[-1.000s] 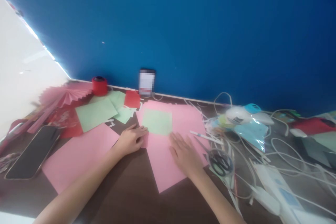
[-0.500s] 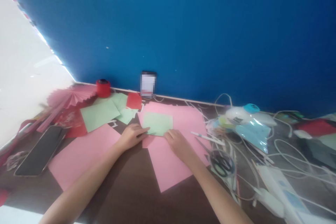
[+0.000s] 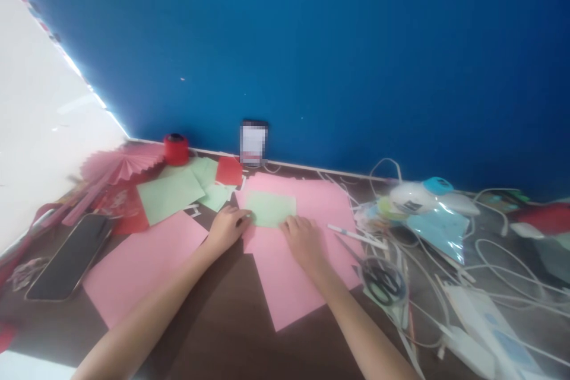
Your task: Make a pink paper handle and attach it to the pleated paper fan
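Note:
A small rectangle of green paper [image 3: 271,208] lies flat on several pink paper sheets [image 3: 285,285]. My left hand [image 3: 226,230] is at its left edge, with the fingers curled in and the tips touching that edge. Over the paper's lower right corner rests my right hand [image 3: 303,240], its fingers stretched forward and lying flat. To the right of this hand are a white pen [image 3: 356,236] and a pair of scissors [image 3: 383,282] with dark handles. The undersides of both hands are hidden.
At left lie a phone [image 3: 71,258], a pink sheet [image 3: 145,267], more green paper [image 3: 169,193] and a pleated pink paper fan [image 3: 120,163]. A red roll-shaped object [image 3: 176,149] and a small blurred-out device [image 3: 253,142] stand by the blue wall. Cables and a power strip [image 3: 494,326] crowd the right.
My left hand's fingers have drawn back from the green paper's lower edge and curled more at its left side. My right hand has shifted slightly right, still on the paper.

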Motion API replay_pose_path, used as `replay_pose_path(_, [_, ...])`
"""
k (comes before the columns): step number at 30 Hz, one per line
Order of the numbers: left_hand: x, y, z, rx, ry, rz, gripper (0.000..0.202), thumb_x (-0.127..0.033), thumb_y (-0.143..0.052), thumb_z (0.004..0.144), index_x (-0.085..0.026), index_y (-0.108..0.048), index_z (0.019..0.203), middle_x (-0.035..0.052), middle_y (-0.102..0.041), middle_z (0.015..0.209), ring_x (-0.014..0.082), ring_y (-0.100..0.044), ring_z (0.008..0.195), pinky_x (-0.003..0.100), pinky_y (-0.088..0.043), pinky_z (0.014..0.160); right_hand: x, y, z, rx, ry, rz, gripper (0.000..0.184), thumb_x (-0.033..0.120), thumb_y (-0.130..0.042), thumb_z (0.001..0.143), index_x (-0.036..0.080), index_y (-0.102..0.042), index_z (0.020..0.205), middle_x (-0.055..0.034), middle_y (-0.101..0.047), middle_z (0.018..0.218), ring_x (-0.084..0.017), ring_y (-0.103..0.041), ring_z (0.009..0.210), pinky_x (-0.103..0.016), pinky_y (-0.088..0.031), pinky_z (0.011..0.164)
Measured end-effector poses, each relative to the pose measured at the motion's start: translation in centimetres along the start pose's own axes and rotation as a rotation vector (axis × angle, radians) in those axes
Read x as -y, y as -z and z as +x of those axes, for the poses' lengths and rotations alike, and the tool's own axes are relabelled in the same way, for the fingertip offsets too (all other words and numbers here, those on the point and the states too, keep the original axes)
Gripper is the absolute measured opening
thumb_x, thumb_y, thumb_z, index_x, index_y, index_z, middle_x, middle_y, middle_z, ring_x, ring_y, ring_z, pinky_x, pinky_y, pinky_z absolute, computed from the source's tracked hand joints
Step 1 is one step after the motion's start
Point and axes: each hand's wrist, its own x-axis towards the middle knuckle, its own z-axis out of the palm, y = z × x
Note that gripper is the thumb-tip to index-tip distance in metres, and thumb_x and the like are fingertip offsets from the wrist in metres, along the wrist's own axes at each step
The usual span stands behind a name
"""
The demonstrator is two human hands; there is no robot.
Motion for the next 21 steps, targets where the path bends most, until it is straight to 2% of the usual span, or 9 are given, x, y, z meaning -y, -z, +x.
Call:
replay_pose_path(3, [-0.1,-0.2,-0.1,-0.032,0.001,0.105,0.021,-0.031,-0.049,0.085,-0.021,-0.066,0.092,0.0039,-0.059,0.071,0.0181,-0.052,0.072,0.027,-0.040,0.061,0.1,-0.1,0.0,-0.019,-0.050,0.032,0.032,0.037,-0.034,0.093,0.018,-0.051,0.073,-0.0048,-0.057,0.069,-0.018,-0.047,0.066,-0.030,-0.025,0.063])
replay_pose_path(5, [-0.2,-0.2,-0.3,-0.061,-0.041,0.180,0.021,-0.031,-0.048,0.086,-0.021,-0.065,0.092,0.0051,-0.061,0.079,0.0189,-0.053,0.075,0.028,-0.042,0.063,0.1,0.0,0.0,-0.015,-0.083,0.053,0.032,0.039,-0.035,0.092,0.019,-0.050,0.072,-0.0046,-0.058,0.070,-0.018,-0.048,0.066,-0.029,-0.026,0.063])
replay_pose_path(8, [-0.4,-0.2,-0.7,-0.041,-0.249,0.264,0.022,-0.020,-0.043,0.088,-0.021,-0.062,0.099,0.0065,-0.063,0.102,0.0206,-0.055,0.091,0.034,-0.043,0.076,0.2,0.1,0.1,0.002,-0.113,0.070,0.030,0.039,-0.036,0.091,0.019,-0.049,0.073,-0.0043,-0.059,0.071,-0.018,-0.049,0.065,-0.029,-0.028,0.062])
replay_pose_path(11, [-1.1,-0.2,-1.4,0.056,-0.417,0.263,0.031,-0.009,-0.038,0.087,-0.018,-0.057,0.110,0.0065,-0.060,0.116,0.0199,-0.051,0.109,0.037,-0.036,0.095,0.2,0.2,0.2,0.005,-0.131,0.079,0.029,0.037,-0.038,0.091,0.019,-0.051,0.073,-0.0043,-0.060,0.070,-0.019,-0.051,0.066,-0.030,-0.031,0.063])
replay_pose_path(14, [-2.0,-0.3,-2.4,0.119,-0.358,0.246,0.040,-0.009,-0.039,0.082,-0.013,-0.051,0.120,0.0090,-0.055,0.124,0.0219,-0.047,0.118,0.038,-0.031,0.103,0.8,0.7,-0.2,-0.021,-0.127,0.031,0.025,0.030,-0.038,0.091,0.017,-0.057,0.081,-0.0100,-0.063,0.081,-0.024,-0.055,0.077,-0.037,-0.036,0.071])
replay_pose_path(16, [-2.6,-0.5,-2.9,0.149,-0.296,0.239,0.049,-0.014,-0.043,0.077,-0.008,-0.046,0.125,0.0126,-0.048,0.131,0.0263,-0.041,0.123,0.040,-0.030,0.104,1.8,1.1,-0.5,-0.030,-0.063,0.022,0.025,0.018,-0.035,0.091,0.015,-0.058,0.100,-0.0142,-0.062,0.104,-0.028,-0.053,0.097,-0.045,-0.035,0.085])
replay_pose_path(18, [-3.0,-0.7,-3.2,0.175,-0.268,0.220,0.056,-0.017,-0.044,0.074,-0.005,-0.042,0.128,0.0156,-0.044,0.134,0.0292,-0.036,0.126,0.041,-0.029,0.104,3.3,1.5,-0.9,-0.001,0.078,0.089,0.037,0.011,-0.032,0.089,0.015,-0.050,0.120,-0.0130,-0.052,0.125,-0.026,-0.044,0.116,-0.045,-0.028,0.098])
replay_pose_path(19, [-3.1,-0.7,-3.3,0.188,-0.268,0.207,0.057,-0.018,-0.043,0.073,-0.004,-0.041,0.129,0.0166,-0.043,0.135,0.0296,-0.034,0.127,0.042,-0.029,0.105,4.0,1.6,-1.1,0.031,0.148,0.146,0.040,0.012,-0.032,0.089,0.013,-0.045,0.126,-0.0123,-0.050,0.129,-0.024,-0.040,0.121,-0.043,-0.027,0.101])
replay_pose_path(21, [-3.2,-0.7,-3.4,0.200,-0.272,0.186,0.060,-0.018,-0.042,0.072,-0.003,-0.039,0.130,0.0175,-0.040,0.136,0.0290,-0.030,0.129,0.041,-0.027,0.106,5.0,1.8,-1.5,0.099,0.180,0.212,0.044,0.019,-0.030,0.090,0.008,-0.039,0.132,-0.0135,-0.045,0.134,-0.023,-0.036,0.126,-0.041,-0.027,0.104])
